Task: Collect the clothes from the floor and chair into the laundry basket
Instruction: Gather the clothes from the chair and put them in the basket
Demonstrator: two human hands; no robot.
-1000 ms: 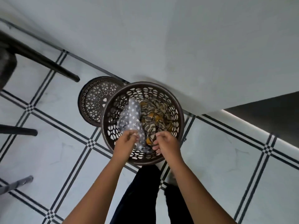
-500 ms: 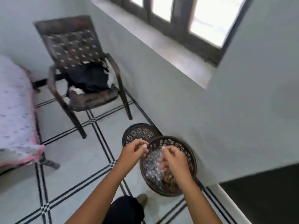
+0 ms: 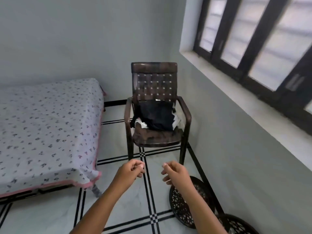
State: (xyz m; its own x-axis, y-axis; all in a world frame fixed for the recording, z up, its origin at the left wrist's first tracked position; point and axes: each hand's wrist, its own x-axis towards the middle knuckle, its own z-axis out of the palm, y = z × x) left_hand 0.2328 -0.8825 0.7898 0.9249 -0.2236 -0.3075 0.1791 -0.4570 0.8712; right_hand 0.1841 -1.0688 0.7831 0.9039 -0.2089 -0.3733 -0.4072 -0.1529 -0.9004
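With no clothes showing on the tiled floor, the dark clothes pile remains on the brown plastic chair at centre frame, while the left hand and right hand hang loosely curled and empty, and the brown lattice laundry basket, cropped at lower right, hides its contents.

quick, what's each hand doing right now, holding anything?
Left hand: fingers loosely curled, empty.
Right hand: fingers loosely curled, empty.
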